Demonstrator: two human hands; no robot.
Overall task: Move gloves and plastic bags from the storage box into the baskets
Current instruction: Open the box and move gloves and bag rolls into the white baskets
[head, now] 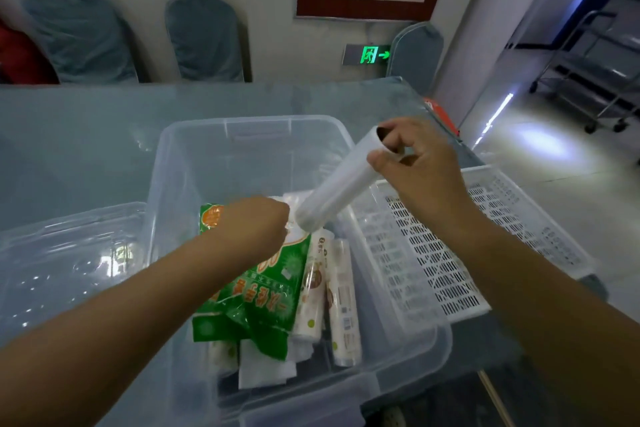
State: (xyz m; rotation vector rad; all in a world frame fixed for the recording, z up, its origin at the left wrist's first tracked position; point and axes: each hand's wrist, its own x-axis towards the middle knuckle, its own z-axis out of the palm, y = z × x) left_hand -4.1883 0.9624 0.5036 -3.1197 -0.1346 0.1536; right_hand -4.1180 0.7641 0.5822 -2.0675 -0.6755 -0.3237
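Observation:
A clear storage box (194, 163) stands at centre on the table. In it lie green glove packets (273, 291), labelled rolls of plastic bags (341, 302) and white folded bags (266, 367). My right hand (420, 163) holds a white roll of plastic bags (337, 189) by its upper end, tilted over the box's right side. My left hand (258, 222) is down in the box, fingers closed around the top of a green packet, though the grip itself is hidden. A white slotted basket (446, 253) sits just right of the box.
The clear box lid (65, 253) lies to the left on the blue-grey table (86, 135). Covered chairs (204, 38) stand behind the table. A metal trolley (595, 73) stands on the floor at the far right.

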